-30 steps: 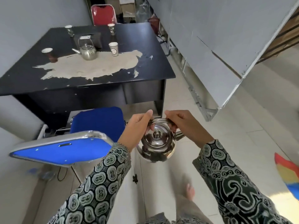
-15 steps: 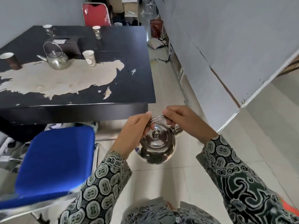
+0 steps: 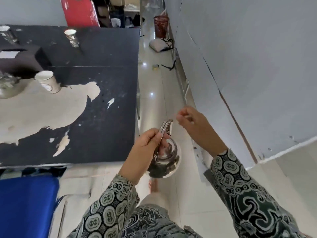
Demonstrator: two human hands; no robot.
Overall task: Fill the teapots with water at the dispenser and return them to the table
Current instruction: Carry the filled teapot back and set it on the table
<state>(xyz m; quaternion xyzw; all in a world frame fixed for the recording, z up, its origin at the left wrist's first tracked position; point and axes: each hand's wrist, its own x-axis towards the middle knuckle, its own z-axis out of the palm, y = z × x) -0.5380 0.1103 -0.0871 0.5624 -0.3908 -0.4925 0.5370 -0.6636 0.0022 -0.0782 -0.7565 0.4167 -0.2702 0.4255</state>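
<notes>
no readable text, paper cup [image 3: 48, 82] print blurred beyond reading

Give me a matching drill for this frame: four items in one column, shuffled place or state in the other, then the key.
Items
1. held teapot
2. second teapot
3. red chair
4. right hand

Places or states
A. on the table, at the left edge of view
B. beyond the table's far side
C. hanging by its handle from the left hand, over the floor
D. off the handle, holding nothing visible

Pairs: 1-C, 2-A, 3-B, 4-D
</notes>
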